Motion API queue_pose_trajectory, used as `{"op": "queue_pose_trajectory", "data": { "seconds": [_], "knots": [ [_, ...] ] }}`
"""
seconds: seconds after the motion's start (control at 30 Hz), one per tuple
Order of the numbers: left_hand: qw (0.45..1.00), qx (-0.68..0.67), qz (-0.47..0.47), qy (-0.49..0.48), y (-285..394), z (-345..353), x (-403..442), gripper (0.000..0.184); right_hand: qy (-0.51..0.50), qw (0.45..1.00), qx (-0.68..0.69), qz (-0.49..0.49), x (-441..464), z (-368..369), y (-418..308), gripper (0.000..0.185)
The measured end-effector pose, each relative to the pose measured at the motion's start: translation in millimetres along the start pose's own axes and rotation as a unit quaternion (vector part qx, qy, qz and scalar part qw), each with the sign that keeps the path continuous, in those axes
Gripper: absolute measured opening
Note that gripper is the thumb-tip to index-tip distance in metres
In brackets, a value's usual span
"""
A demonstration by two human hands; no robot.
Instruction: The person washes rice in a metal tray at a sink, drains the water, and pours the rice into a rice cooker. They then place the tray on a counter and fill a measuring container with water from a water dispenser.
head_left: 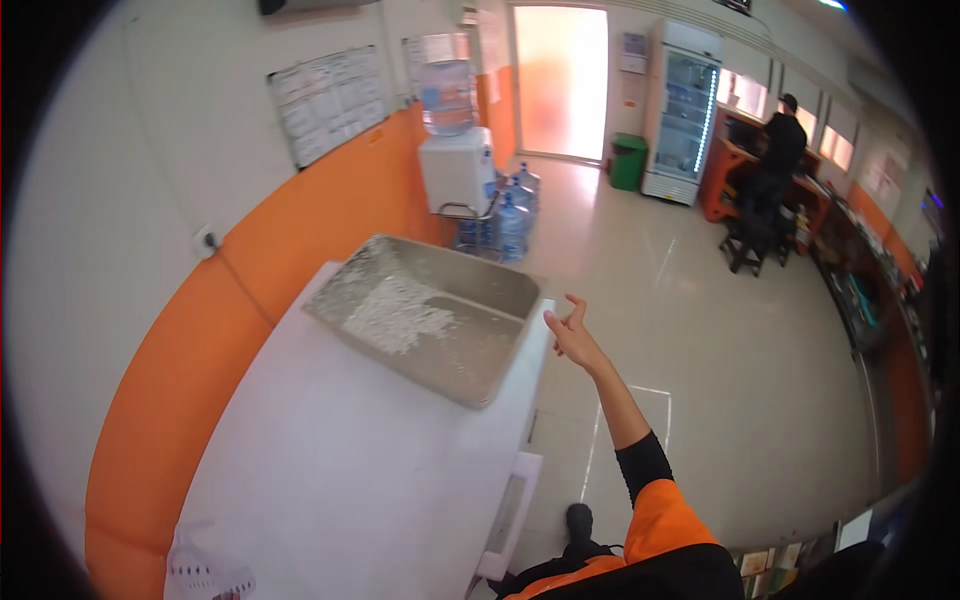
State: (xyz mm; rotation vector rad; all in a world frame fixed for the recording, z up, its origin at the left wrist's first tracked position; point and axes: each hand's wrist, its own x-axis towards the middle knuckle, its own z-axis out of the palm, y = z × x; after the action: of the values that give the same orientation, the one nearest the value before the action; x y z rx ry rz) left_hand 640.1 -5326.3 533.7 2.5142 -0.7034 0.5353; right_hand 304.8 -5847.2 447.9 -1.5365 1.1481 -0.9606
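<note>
My right hand [572, 335] reaches out beside the near right corner of a steel tray, its fingers apart and nothing in them. White, crumbly bits that look like ice lie in the far left part of the steel tray [480, 378], which sits tilted across a white chest lid [370, 465]. At the bottom left edge is a white perforated plastic scoop [205, 575]. Only a sliver of my left hand [230, 596] shows there, at the scoop's lower edge; most of it is cut off by the frame.
A water dispenser [455, 170] with blue bottles [513, 222] stands beyond the tray, near an orange and white wall. Farther off are a green bin [628, 162], a glass-door fridge [683, 115] and a person in dark clothes [780, 145] at a counter. A handle [512, 510] sticks out from the chest's right side.
</note>
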Motion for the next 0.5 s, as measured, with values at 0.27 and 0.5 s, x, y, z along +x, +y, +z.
{"op": "queue_pose_trajectory", "data": {
  "seconds": [0.27, 0.5],
  "knots": [
    [0.819, -0.293, 0.383, -0.310, 315.1, 62.8, -21.0, 0.010, -0.062, 0.855, 0.183, -0.481, -90.0, -202.8, -107.2, 0.020],
    [0.724, -0.397, 0.369, -0.427, 538.5, 183.0, -92.7, 0.017, -0.168, 0.674, 0.283, -0.661, -93.5, -318.3, -115.1, 0.021]
  ]
}}
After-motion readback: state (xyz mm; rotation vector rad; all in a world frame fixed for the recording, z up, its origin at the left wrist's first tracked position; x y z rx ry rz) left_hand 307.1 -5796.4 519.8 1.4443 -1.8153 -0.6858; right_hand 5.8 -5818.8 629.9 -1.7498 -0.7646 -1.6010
